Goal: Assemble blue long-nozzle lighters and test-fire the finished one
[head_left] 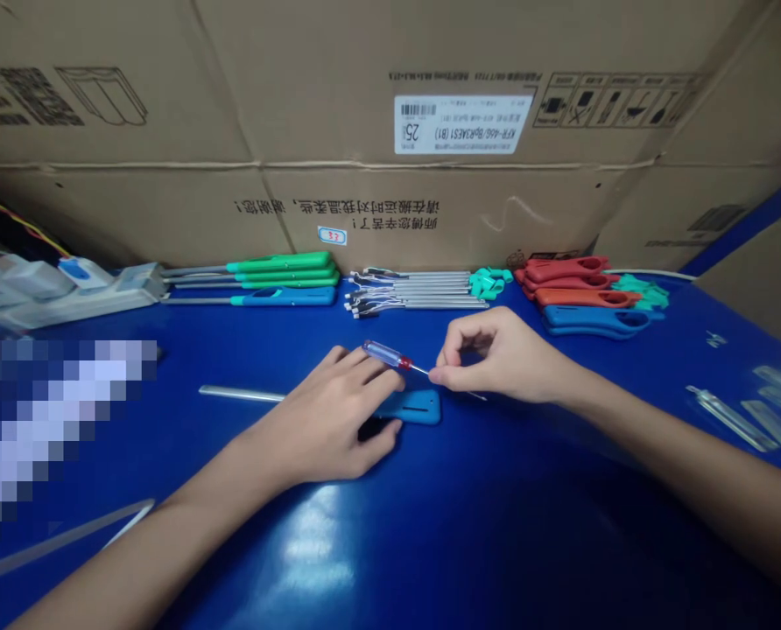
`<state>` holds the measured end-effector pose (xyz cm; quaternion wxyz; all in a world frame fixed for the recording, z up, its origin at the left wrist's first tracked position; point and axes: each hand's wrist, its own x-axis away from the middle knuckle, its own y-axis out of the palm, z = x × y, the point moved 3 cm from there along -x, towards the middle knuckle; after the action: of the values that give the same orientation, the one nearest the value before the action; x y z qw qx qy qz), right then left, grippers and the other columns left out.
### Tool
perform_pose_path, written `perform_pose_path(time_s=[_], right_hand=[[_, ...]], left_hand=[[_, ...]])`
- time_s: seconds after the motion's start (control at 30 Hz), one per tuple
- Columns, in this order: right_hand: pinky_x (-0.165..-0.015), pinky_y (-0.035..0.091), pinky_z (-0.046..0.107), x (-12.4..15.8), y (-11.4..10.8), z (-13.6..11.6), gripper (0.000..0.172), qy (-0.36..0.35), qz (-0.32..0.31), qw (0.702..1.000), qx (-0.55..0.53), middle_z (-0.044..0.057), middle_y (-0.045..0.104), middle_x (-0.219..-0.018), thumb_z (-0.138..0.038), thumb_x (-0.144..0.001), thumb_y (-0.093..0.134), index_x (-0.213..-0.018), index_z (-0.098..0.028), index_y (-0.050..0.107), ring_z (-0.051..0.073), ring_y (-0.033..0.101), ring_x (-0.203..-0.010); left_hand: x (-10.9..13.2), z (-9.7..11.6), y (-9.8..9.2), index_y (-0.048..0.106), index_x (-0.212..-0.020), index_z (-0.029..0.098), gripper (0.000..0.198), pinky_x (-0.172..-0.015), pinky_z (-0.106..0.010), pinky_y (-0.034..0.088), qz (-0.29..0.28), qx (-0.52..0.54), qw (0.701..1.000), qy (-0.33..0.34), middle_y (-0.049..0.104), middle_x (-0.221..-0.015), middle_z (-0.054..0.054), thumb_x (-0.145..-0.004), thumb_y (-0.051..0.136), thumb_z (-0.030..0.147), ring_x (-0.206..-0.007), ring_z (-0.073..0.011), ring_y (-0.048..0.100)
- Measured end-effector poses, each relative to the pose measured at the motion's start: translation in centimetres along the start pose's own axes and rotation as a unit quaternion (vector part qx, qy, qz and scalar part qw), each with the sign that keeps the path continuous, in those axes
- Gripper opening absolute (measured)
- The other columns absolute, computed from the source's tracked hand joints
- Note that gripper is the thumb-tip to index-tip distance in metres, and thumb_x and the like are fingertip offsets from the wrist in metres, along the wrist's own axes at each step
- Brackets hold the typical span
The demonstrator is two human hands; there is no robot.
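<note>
Lying at the far left corner of the blue worktop [496, 534] is a white power strip [131, 289], while a translucent strip [55, 542] rests toward the near left corner. Along the far edge come stacked green-handled tools [299, 264], rods pointing left, with a spare blue tool [291, 297] just in front, laid the same way. Mid-worktop, the blue-handled tool [420, 407] has its long axis nearly parallel to the far edge, its slim metal rod aimed at the left edge and its rounded handle end at the right. The left hand [331, 411] grasps that handle from above, thumb on its near side. Near the far edge, wired metal rods [430, 290] lie in a row beside teal pieces [489, 283]. The screwdriver [383, 353] slants, its clear handle pointing far left above the left hand, its tip near right; whether the two touch, I cannot tell. The right hand [505, 354] pinches its shaft between thumb and fingertips. Beyond, red shells [565, 273] and blue shells [594, 320] line the far edge; clear plastic pieces [732, 418] lie toward the right edge.
</note>
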<state>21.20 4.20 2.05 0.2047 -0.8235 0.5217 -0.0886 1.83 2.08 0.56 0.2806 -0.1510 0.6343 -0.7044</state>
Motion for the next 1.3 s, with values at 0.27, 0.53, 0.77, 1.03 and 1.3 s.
perform_pose_path(time_s=[0.27, 0.53, 0.77, 1.03, 1.3], right_hand=[[-0.056, 0.048, 0.024, 1.4, -0.8, 1.1, 0.018, 0.002, 0.018, 0.997, 0.074, 0.002, 0.066, -0.069, -0.019, -0.072, 0.067, -0.062, -0.017, 0.052, 0.012, 0.059, -0.06], [-0.073, 0.045, 0.03, 3.4, 0.1, 3.1, 0.015, -0.065, 0.023, 0.983, 0.172, 0.004, 0.064, -0.085, -0.018, -0.083, 0.061, -0.071, -0.018, 0.053, 0.015, 0.058, -0.076], [-0.074, 0.042, 0.03, 3.6, 0.5, 3.0, 0.015, -0.095, 0.023, 0.972, 0.215, 0.003, 0.058, -0.084, -0.008, -0.082, 0.054, -0.074, -0.019, 0.049, 0.016, 0.054, -0.079], [-0.07, 0.04, 0.027, 3.7, 0.9, 2.9, 0.016, -0.096, 0.024, 0.965, 0.243, 0.001, 0.055, -0.08, -0.008, -0.081, 0.054, -0.073, -0.02, 0.047, 0.015, 0.051, -0.075], [-0.07, 0.041, 0.027, 3.8, 0.8, 2.7, 0.016, -0.095, 0.02, 0.964, 0.249, 0.001, 0.056, -0.079, -0.007, -0.08, 0.054, -0.073, -0.02, 0.048, 0.015, 0.052, -0.075]], left_hand=[[0.8, -0.8, -1.7, 0.056, -0.089, 0.021, 0.009, -0.09, -0.049, 0.042, -0.055, -0.044, 0.997, -0.022, 0.058, -0.094, -0.006, -0.081, 0.055, 0.026, -0.093, -0.0259, 0.053], [1.2, -2.7, -2.6, 0.06, -0.089, 0.022, 0.017, -0.082, -0.043, 0.044, -0.097, -0.051, 0.992, -0.058, 0.06, -0.084, -0.004, -0.092, 0.043, 0.021, -0.081, -0.0226, 0.058], [1.0, -3.5, -2.3, 0.063, -0.096, 0.022, 0.012, -0.077, -0.038, 0.046, -0.058, -0.023, 0.997, -0.055, 0.063, -0.09, -0.005, -0.088, 0.061, 0.03, -0.085, -0.0233, 0.06], [0.5, -5.0, -1.3, 0.06, -0.115, 0.012, 0.029, -0.085, -0.046, 0.047, 0.029, -0.078, 0.993, -0.084, 0.064, -0.101, -0.014, -0.095, 0.038, 0.014, -0.097, -0.0284, 0.056], [1.2, -7.3, -0.4, 0.052, -0.13, 0.017, 0.05, -0.081, -0.036, 0.054, 0.051, -0.059, 0.992, -0.104, 0.065, -0.108, -0.01, -0.086, 0.035, 0.003, -0.093, -0.0208, 0.064]])
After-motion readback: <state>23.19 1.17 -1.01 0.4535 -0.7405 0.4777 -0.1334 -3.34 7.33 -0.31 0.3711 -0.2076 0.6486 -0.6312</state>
